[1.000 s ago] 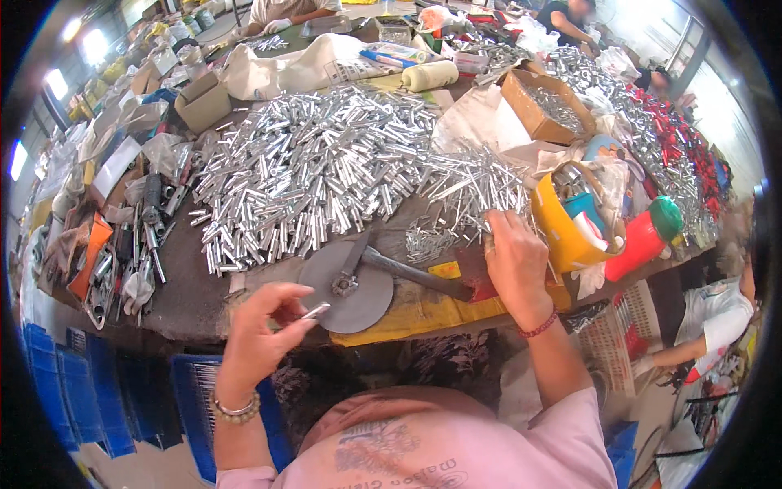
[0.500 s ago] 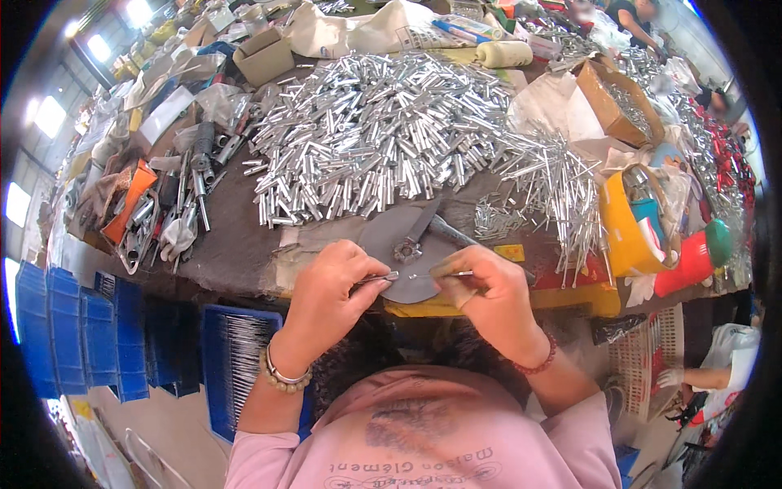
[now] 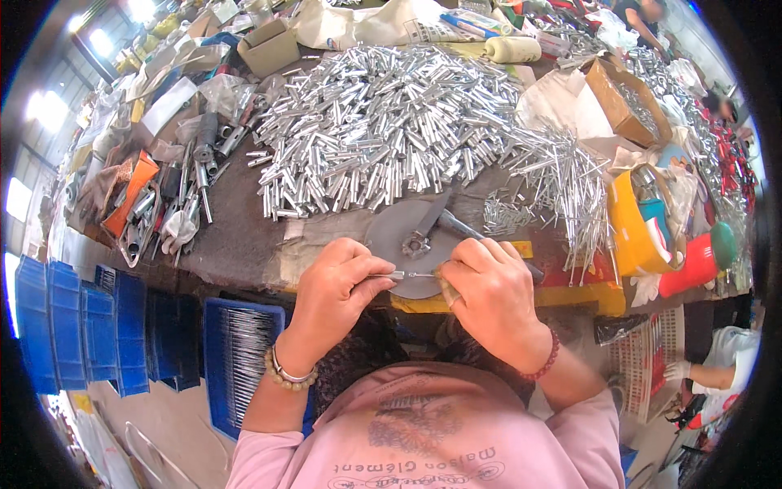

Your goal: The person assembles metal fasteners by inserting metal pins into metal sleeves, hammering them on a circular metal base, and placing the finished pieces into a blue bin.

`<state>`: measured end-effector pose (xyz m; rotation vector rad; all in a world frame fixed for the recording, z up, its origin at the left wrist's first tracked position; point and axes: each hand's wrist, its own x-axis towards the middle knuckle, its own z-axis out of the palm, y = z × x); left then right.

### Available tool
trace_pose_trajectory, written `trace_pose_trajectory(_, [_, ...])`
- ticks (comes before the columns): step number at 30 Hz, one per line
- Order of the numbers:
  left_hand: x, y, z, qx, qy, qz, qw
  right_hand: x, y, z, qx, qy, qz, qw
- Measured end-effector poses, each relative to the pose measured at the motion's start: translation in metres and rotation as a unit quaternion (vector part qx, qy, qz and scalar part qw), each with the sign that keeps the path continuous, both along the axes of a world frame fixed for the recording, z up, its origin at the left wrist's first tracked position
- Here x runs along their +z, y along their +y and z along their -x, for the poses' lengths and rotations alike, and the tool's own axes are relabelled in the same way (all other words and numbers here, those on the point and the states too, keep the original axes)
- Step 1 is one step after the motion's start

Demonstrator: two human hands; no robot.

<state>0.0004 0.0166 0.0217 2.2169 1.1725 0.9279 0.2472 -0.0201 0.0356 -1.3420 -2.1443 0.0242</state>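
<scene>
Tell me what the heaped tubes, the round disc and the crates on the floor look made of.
Tubes: bare metal, probably aluminium; bright silvery shine.
Disc: metal, dull grey, matte; it looks worn.
Crates: likely plastic; even blue, moulded slots.

Pink printed shirt, beaded bracelets on both wrists.

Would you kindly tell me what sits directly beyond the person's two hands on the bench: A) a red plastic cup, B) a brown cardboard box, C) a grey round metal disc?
C: the grey round metal disc lies just beyond the left hand and right hand, which hold a thin silver metal pin between them.
</scene>
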Motion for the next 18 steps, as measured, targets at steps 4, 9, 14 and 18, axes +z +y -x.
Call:
trace_pose_trajectory(4, [-0.004,0.000,0.002,-0.005,-0.009,0.005,1.000,-0.005,0.001,0.001,0.021,0.027,-0.004,0.999])
trace_pose_trajectory(9, [-0.007,-0.001,-0.001,0.010,-0.011,-0.024,1.000,-0.008,0.003,0.001,0.032,0.028,-0.004,0.999])
trace_pose_trajectory(14, [-0.006,-0.004,-0.002,0.016,-0.010,-0.021,1.000,-0.007,0.005,-0.001,0.040,0.029,-0.003,0.999])
trace_pose_trajectory(18, [-0.008,-0.005,-0.004,0.018,-0.018,-0.018,1.000,-0.010,0.009,-0.001,0.061,0.025,-0.001,0.998])
